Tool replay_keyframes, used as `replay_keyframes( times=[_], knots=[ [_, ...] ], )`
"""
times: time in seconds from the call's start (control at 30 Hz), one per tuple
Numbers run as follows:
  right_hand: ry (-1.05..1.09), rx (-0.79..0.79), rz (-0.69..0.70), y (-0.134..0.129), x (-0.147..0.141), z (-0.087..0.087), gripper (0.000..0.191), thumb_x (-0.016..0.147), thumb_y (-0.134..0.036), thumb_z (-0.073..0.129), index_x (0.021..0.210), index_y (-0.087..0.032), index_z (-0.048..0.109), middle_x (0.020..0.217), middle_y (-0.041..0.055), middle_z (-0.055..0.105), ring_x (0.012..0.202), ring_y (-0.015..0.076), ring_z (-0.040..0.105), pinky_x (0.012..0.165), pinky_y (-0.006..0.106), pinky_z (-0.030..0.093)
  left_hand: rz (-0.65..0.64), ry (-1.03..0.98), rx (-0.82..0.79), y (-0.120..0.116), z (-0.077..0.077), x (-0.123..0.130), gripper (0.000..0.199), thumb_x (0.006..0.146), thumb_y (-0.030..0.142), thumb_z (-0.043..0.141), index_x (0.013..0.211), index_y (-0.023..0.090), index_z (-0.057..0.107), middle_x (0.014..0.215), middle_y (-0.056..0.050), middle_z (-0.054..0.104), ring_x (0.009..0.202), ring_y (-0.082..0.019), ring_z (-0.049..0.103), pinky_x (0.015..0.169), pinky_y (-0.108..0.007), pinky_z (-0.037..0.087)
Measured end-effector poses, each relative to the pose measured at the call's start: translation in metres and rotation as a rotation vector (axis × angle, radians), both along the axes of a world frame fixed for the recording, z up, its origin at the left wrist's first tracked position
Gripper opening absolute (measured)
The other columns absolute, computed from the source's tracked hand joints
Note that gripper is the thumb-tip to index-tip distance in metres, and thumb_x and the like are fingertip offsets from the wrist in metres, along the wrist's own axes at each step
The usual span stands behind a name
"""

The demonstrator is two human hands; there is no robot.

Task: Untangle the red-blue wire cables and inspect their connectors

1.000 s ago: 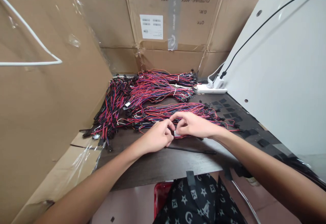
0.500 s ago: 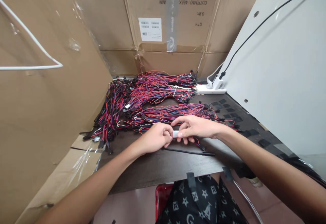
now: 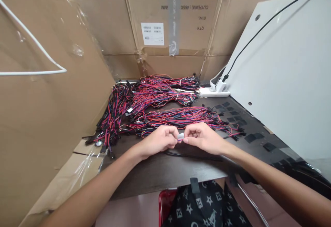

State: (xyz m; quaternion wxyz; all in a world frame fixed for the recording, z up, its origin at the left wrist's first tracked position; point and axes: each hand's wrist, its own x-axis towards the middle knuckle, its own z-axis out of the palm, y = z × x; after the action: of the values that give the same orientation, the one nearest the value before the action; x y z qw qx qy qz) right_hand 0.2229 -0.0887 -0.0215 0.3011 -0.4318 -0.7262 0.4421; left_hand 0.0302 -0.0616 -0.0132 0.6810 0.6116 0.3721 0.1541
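Between my two hands is a small pale grey label (image 3: 180, 136) with a thin red wire running along its lower edge. My left hand (image 3: 165, 138) is closed, pinching the label's left end. The fingers of my right hand (image 3: 198, 137) are closed on its right end. Below the hands, a black cable (image 3: 181, 155) lies across the dark table (image 3: 144, 168), partly covered by my right hand and forearm. Just behind the hands lies a bundle of red, blue and black wires (image 3: 178, 115) with black connectors.
More wire bundles lie at the back (image 3: 160, 92) and left (image 3: 115, 110). A white power strip (image 3: 214, 92) with plugs stands back right, beside a white panel (image 3: 284, 68). Black tape pieces (image 3: 254, 137) stick to the table's right side. Cardboard (image 3: 59, 110) walls the left and back.
My right hand's fingers have drawn together and closed on the label's right end. The label is slightly tilted now. The view has shifted a little.
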Motion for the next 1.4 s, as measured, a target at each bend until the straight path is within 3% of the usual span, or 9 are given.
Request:
replay_keyframes(
  times=[0.17,0.53,0.73,1.07,1.2,1.4],
  knots=[
    [0.038,-0.112,-0.035,0.001,-0.003,0.001,0.017,0.073,-0.030,0.058,0.065,-0.015,0.056,0.053,-0.0048,0.043,0.049,0.0079,0.034,0.048,0.022,0.026,0.042,0.034,0.188,-0.003,-0.003,0.003,0.020,0.060,0.020,0.065,0.066,0.016,0.046,0.054,0.007,0.047,0.049,-0.005,0.037,0.048,-0.018,0.026],
    [0.032,-0.169,-0.057,0.004,-0.003,-0.001,0.014,0.071,-0.029,0.057,0.067,-0.016,0.056,0.055,-0.0040,0.044,0.051,0.0096,0.036,0.051,0.024,0.027,0.077,0.077,0.377,-0.005,-0.005,0.006,0.012,0.069,0.022,0.057,0.063,0.016,0.049,0.054,0.006,0.046,0.051,-0.007,0.038,0.050,-0.020,0.028],
    [0.064,-0.082,-0.008,0.002,-0.002,-0.009,0.012,0.073,-0.025,0.060,0.079,-0.015,0.057,0.061,-0.0038,0.046,0.055,0.0097,0.038,0.052,0.023,0.030,0.087,0.081,0.356,-0.005,-0.005,0.006,0.017,0.070,0.027,0.058,0.062,0.015,0.050,0.053,0.007,0.041,0.052,-0.007,0.034,0.049,-0.020,0.024],
    [0.118,0.027,-0.061,0.002,-0.002,-0.009,0.007,0.072,-0.021,0.060,0.073,-0.016,0.065,0.062,-0.0001,0.054,0.056,0.0107,0.044,0.053,0.024,0.035,0.059,0.053,0.174,-0.005,0.003,0.005,0.011,0.061,0.022,0.059,0.065,0.013,0.054,0.048,0.007,0.041,0.046,-0.005,0.030,0.047,-0.020,0.020],
    [0.085,0.119,-0.060,0.000,-0.002,-0.007,0.012,0.070,-0.015,0.054,0.070,-0.016,0.066,0.063,0.0008,0.060,0.056,0.0112,0.049,0.054,0.024,0.039,0.103,0.001,0.054,-0.006,0.007,0.005,0.014,0.062,0.027,0.054,0.065,0.013,0.057,0.046,0.007,0.039,0.041,-0.004,0.024,0.043,-0.021,0.014],
    [0.036,0.161,-0.025,0.000,0.000,-0.002,0.013,0.070,-0.014,0.053,0.068,-0.017,0.066,0.064,0.0011,0.064,0.057,0.0120,0.054,0.054,0.023,0.040,0.105,0.017,0.059,-0.006,0.004,0.008,0.022,0.064,0.034,0.067,0.063,0.014,0.057,0.043,0.009,0.036,0.041,-0.004,0.024,0.043,-0.020,0.015]
  ],
)
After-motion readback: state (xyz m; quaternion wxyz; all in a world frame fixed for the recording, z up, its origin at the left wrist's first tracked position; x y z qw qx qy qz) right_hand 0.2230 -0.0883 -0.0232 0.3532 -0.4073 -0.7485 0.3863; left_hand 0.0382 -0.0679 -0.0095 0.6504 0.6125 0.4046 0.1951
